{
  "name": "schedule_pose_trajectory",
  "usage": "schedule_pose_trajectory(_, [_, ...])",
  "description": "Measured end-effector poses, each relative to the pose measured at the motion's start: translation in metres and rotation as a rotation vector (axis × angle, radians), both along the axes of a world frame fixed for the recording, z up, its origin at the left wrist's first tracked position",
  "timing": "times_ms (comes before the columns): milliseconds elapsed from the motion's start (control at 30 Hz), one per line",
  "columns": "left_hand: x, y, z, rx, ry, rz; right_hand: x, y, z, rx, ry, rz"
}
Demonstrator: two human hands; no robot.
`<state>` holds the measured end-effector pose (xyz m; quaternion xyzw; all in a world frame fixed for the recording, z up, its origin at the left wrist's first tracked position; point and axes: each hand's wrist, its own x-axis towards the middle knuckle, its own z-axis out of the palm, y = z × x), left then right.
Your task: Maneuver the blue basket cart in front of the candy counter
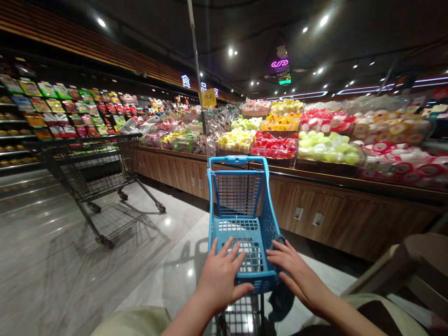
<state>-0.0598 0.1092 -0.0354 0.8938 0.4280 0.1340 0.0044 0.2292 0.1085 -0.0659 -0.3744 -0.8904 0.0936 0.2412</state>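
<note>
The left hand (222, 275) is resting open, fingers spread, on the near end of a blue plastic mesh shopping cart (238, 196), and the right hand (297, 275) is lying open over its side rim; the cart's long axis is pointing forward, toward a wood-fronted display bench (336, 214).

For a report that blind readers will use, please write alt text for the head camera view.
A person's left hand and right hand rest on the near end of a small blue shopping cart, facing a wooden-fronted display counter piled with colourful packaged goods. A black wire shopping cart stands on the shiny floor at left, before shelves of packets.
</note>
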Motion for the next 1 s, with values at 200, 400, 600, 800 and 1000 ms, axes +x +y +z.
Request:
schedule_pose_trajectory(200, [-0.002,0.006,0.006,0.016,-0.024,-0.068,-0.008,0.029,0.023,0.013,0.001,-0.080])
schedule_pose_trajectory(400, [0.001,0.007,0.003,0.009,0.019,-0.018,-0.007,0.066,0.037,-0.017,-0.064,-0.111])
schedule_pose_trajectory(600, [-0.007,0.020,0.002,0.033,0.070,-0.071,-0.012,0.102,0.025,-0.049,-0.056,-0.197])
schedule_pose_trajectory(800, [-0.030,0.043,0.010,0.070,0.088,-0.026,-0.025,0.120,0.009,0.020,0.062,-0.221])
schedule_pose_trajectory(1000, [-0.030,0.045,0.003,0.080,0.026,0.000,-0.039,0.094,0.004,0.175,0.042,-0.142])
